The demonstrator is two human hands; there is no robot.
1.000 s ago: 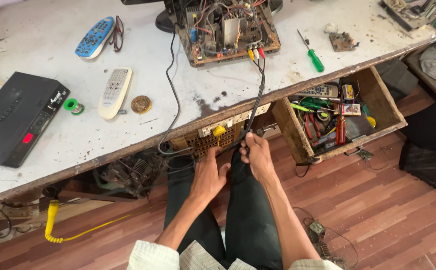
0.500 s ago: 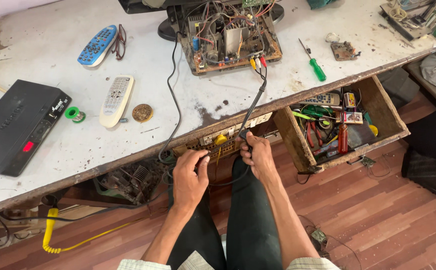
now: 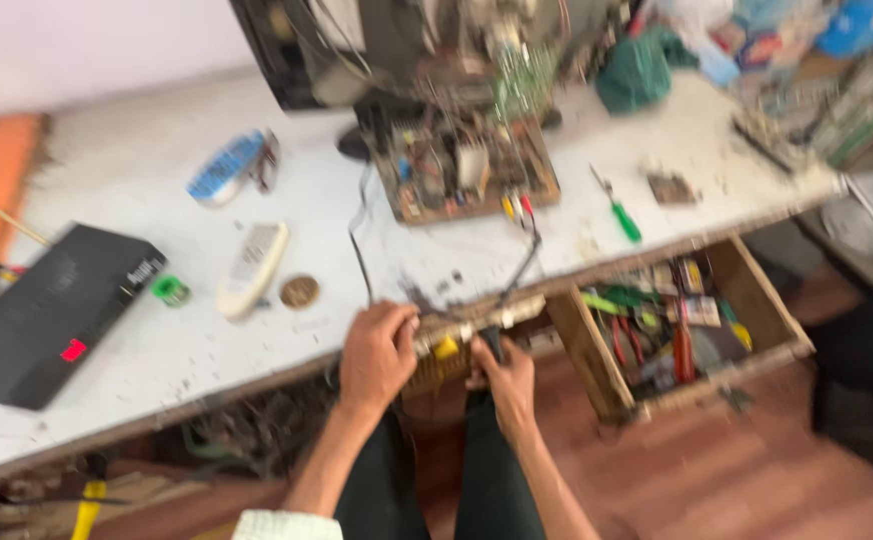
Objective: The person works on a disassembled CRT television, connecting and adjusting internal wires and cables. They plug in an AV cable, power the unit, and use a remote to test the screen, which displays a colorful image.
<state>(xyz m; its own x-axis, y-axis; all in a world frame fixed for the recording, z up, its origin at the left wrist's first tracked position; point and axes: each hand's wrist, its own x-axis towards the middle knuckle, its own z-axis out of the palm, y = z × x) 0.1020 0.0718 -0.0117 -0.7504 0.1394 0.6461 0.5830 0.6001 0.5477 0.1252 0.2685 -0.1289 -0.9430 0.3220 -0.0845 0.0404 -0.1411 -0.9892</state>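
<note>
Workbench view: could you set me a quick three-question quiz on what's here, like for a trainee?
1. True or false: the wooden drawer stands open.
2. Which lies nearer the white remote: A the black box, B the green-handled screwdriver?
3. Fill in: the left hand rests at the table's front ____.

Key: 1 true. 2 A. 3 edge. The right hand is at that edge too, on a black cable.

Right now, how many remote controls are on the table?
2. A blue remote control lies at the back left of the table, and a white remote control lies nearer the front edge. Clutter may hide others.
</note>
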